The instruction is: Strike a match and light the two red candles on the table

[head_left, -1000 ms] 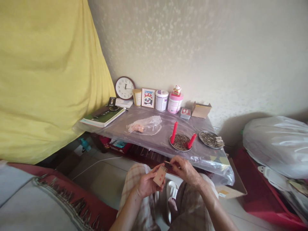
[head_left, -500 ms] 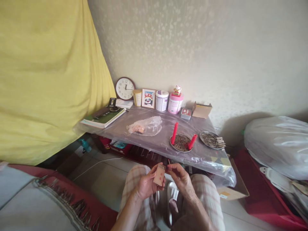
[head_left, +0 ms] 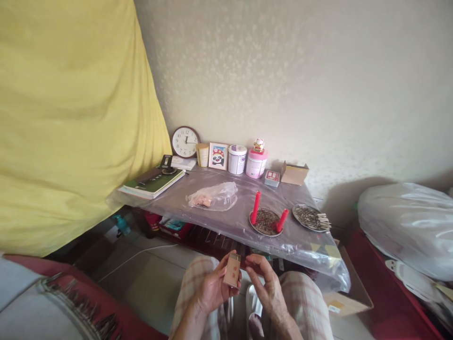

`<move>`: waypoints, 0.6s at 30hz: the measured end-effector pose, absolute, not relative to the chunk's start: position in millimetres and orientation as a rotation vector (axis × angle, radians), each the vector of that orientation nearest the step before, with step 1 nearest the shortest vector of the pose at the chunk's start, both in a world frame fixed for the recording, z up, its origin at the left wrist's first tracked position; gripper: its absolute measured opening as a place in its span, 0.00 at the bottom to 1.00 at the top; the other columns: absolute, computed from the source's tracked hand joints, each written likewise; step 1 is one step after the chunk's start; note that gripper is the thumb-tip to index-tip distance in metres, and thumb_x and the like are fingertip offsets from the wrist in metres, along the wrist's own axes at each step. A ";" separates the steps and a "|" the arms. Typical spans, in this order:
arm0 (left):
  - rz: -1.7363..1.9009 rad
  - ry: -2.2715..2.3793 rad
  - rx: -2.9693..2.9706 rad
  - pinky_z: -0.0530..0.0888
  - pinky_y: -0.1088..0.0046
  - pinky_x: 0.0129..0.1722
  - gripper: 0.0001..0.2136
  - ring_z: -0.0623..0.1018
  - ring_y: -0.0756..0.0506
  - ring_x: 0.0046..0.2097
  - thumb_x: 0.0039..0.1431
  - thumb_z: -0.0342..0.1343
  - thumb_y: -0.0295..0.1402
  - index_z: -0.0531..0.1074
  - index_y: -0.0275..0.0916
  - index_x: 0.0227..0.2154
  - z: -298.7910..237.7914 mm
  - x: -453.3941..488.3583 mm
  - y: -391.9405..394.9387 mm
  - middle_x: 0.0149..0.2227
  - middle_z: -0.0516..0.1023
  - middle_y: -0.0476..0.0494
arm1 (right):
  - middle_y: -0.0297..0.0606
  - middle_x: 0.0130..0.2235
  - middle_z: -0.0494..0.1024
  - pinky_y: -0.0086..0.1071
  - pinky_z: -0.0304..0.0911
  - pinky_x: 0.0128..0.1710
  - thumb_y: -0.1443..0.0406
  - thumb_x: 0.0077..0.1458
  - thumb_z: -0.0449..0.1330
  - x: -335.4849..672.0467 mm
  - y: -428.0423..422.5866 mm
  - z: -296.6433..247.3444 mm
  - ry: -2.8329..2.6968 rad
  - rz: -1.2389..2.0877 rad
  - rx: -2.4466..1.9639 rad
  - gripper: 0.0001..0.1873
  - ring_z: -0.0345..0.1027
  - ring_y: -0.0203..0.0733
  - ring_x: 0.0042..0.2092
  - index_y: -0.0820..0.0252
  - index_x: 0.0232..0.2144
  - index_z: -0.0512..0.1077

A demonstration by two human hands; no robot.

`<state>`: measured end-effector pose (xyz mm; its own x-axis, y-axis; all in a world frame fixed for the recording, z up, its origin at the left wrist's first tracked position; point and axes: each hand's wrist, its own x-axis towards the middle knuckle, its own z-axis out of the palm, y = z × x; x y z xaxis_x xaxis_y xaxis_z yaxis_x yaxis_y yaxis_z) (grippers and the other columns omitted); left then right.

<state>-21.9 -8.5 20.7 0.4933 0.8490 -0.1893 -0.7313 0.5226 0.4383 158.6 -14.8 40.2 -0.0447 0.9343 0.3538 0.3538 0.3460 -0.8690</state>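
Observation:
My left hand (head_left: 214,290) is wrapped around a small tan matchbox (head_left: 231,270) with red print, tilted above my lap. Close to the box's right edge is my right hand (head_left: 264,283), its thumb and fingertips pinched together. A thin match showed in this pinch a moment ago; now the fingers mostly hide it. Beyond my hands, on the low table, one red candle (head_left: 256,208) stands upright on a round metal plate (head_left: 267,232). A second, shorter red candle (head_left: 282,220) leans to the right on the same plate.
To the right, another plate (head_left: 305,222) carries several pale sticks along its rim. A clear plastic bag (head_left: 226,196) lies mid-table. A clock (head_left: 186,141), a framed panda picture (head_left: 218,156) and tubs line the wall. Plastic sheeting (head_left: 318,248) hangs over the table's front edge.
My view has tilted up slightly, so the table sits lower in the picture. The match tip that stuck up from my right fingers no longer shows clearly. My left hand keeps the matchbox.

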 end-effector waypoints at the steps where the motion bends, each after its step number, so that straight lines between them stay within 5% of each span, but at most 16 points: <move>1: 0.998 0.403 0.304 0.76 0.70 0.31 0.27 0.81 0.43 0.33 0.50 0.71 0.35 0.73 0.44 0.54 19.8 -21.6 -8.5 0.36 0.83 0.37 | 0.43 0.48 0.79 0.37 0.72 0.51 0.53 0.62 0.59 157.5 -17.0 40.6 -1.659 0.715 -1.188 0.17 0.77 0.47 0.49 0.56 0.48 0.73; 8: 1.054 0.341 0.288 0.73 0.73 0.28 0.26 0.81 0.44 0.32 0.50 0.71 0.36 0.74 0.42 0.53 9.6 -19.9 -5.6 0.36 0.83 0.38 | 0.45 0.65 0.63 0.45 0.57 0.66 0.55 0.59 0.63 151.3 -25.4 33.4 -1.940 0.705 -1.154 0.32 0.56 0.52 0.67 0.52 0.62 0.61; 18: 1.054 0.304 0.320 0.73 0.74 0.29 0.23 0.80 0.45 0.32 0.50 0.71 0.37 0.77 0.44 0.50 5.6 -17.1 -5.6 0.35 0.83 0.40 | 0.47 0.65 0.64 0.49 0.58 0.65 0.64 0.57 0.63 147.2 -24.3 29.9 -1.934 0.712 -1.177 0.32 0.57 0.53 0.67 0.53 0.62 0.61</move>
<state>-17.1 -5.6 5.6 0.4608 0.8828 -0.0911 -0.7957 0.4564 0.3981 147.2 -24.3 29.9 -0.2961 0.9032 0.3106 0.4866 0.4225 -0.7647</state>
